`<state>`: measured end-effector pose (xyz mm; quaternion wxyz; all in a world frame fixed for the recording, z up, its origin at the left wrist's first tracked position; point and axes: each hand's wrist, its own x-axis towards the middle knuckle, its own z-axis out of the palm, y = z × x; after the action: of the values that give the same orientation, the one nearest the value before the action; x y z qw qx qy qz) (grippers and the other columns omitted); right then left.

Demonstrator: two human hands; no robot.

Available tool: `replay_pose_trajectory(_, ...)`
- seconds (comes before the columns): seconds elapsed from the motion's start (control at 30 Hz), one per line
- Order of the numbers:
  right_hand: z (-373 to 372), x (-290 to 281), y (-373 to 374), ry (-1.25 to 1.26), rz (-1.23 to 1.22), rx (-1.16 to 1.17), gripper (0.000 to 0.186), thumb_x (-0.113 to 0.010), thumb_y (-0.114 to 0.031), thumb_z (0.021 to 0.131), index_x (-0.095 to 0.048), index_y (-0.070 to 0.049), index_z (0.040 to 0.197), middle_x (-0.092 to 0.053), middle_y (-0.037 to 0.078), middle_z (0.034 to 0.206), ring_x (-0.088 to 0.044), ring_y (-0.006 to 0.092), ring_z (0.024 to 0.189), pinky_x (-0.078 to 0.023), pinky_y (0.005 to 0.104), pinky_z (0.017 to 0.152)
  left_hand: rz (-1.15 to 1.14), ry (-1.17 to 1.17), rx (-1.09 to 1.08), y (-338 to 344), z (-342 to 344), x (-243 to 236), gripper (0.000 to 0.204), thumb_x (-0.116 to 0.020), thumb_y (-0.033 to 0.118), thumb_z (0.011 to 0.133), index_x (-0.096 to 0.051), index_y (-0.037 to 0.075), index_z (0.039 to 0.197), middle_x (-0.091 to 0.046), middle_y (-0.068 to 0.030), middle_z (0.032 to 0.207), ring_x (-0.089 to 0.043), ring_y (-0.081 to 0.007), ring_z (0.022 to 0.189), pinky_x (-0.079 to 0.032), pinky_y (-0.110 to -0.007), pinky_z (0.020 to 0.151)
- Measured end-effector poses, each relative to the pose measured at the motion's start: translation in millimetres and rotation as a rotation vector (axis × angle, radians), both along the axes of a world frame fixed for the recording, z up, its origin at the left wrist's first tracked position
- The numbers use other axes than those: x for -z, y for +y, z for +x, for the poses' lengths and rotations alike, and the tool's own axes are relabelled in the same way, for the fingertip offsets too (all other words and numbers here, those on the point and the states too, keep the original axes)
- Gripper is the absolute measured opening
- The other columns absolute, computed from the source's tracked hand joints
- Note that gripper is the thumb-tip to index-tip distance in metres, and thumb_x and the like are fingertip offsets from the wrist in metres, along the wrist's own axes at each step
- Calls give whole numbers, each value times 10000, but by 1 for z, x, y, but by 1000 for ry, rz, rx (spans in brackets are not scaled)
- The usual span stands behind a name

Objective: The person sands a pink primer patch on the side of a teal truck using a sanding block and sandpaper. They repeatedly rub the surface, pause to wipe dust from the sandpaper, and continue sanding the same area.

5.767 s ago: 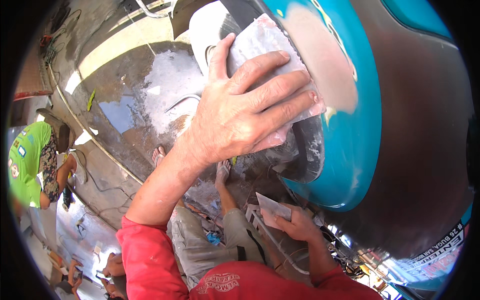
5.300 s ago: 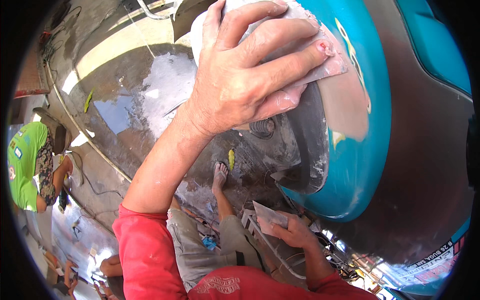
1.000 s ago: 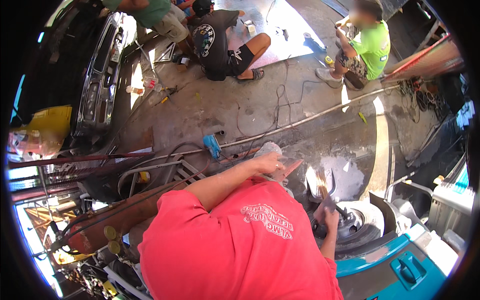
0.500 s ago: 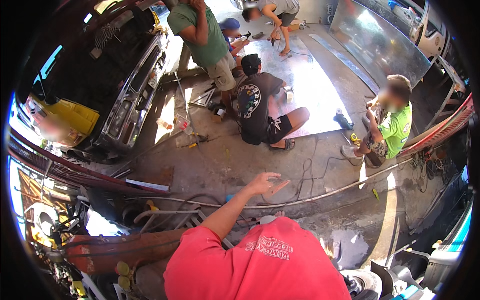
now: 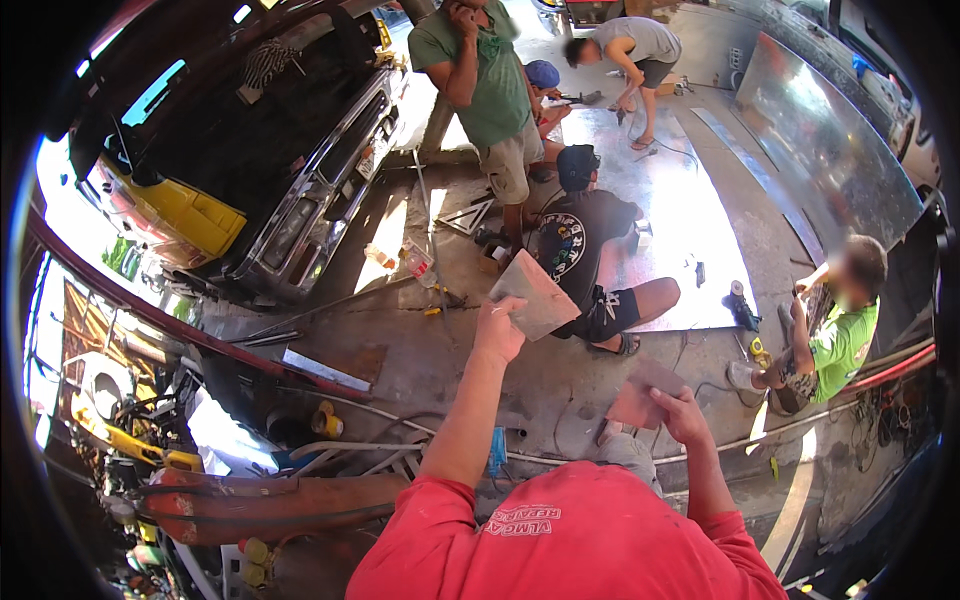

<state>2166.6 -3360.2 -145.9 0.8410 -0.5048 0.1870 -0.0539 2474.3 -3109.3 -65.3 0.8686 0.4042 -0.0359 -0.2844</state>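
Observation:
My left hand [image 5: 502, 328] is stretched forward with its fingers closed on the near-left corner of a thin, flat, square sheet [image 5: 540, 296], grey with a pinkish sheen. Lower and to the right, my right hand [image 5: 686, 414] pinches the edge of a second thin sheet [image 5: 640, 396], pinkish brown and grey. The two sheets are apart, both held above the concrete floor. What the sheets are made of, I cannot tell.
Ahead, a person in a black shirt [image 5: 580, 225] squats by a large shiny metal sheet [image 5: 690, 240]. Others stand, bend or crouch around it. A vehicle [image 5: 300, 230] stands at left. An orange cylinder [image 5: 270, 505] lies beside me; a pale hose [image 5: 560, 460] crosses the floor.
My left hand has reached farther forward, and its sheet has turned from nearly edge-on to face-on. My right hand and its sheet have come into view. The view has shifted.

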Motion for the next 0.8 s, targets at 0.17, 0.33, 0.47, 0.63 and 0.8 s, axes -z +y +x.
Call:
replay_pose_trajectory(0.17,146,-54,-12,-132,240,-204,258,-735,-146,1022,-738,-16,1246,-755,29,1171,-701,129,1071,-574,314,919,-46,207,-34,-93,12,-13,480,-602,-51,892,-632,28,1364,-691,-135,1295,-692,-312,1177,-563,-493,1044)
replay_pose_trajectory(0.33,214,-90,-63,-148,269,-161,256,-739,-152,1019,-737,-2,1227,-758,48,1150,-715,143,1036,-579,322,910,-4,91,99,-150,50,-42,639,-613,-61,921,-518,63,1540,-682,-118,1340,-706,-253,1149,-594,-413,1001)
replay_pose_trajectory(0.47,227,-81,-110,-119,221,-57,263,-746,-173,1011,-736,8,1202,-762,52,1122,-721,139,993,-576,315,893,-5,-186,11,-160,116,-79,896,-696,22,964,-199,96,1706,-656,-122,1360,-711,-206,1058,-613,-364,900)
replay_pose_trajectory(0.63,192,-5,-163,125,-246,55,273,-687,-205,1008,-754,43,1100,-779,68,1003,-736,172,936,-560,343,836,559,-1262,-585,-162,201,-165,943,-889,195,907,-311,33,1635,-623,-18,925,-470,-57,640,-395,-160,597)
replay_pose_trajectory(0.8,92,126,-182,702,-1224,-15,296,-640,-243,834,-758,6,941,-725,297,927,-707,491,888,-561,577,790,125,-1815,-749,-185,253,-226,806,-859,435,911,-446,24,1468,-576,27,832,-466,-56,635,-394,-193,639)
